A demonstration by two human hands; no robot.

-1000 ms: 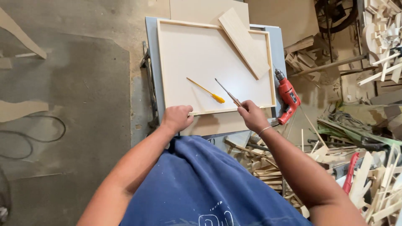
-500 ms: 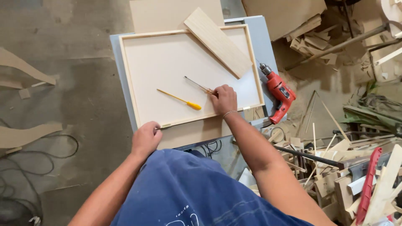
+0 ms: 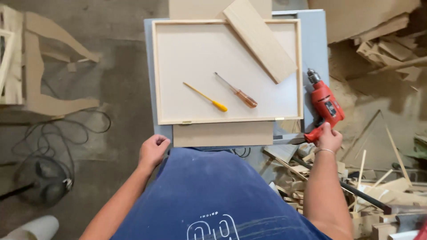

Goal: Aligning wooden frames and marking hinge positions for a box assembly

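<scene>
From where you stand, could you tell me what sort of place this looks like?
Most likely a woodworking shop. A framed wooden panel lies on a grey work table with two screwdrivers on it, the right hand grips a red power drill, and wood offcuts litter the floor.

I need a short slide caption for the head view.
Right hand grips red power drill beside shallow wooden tray holding two screwdrivers.

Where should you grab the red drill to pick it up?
By its handle, the near end, coming from the right. The red drill lies flat on the grey table's right edge, bit end pointing away and handle nearest the body. The right hand is already on that handle, clear of the bit end.
</scene>
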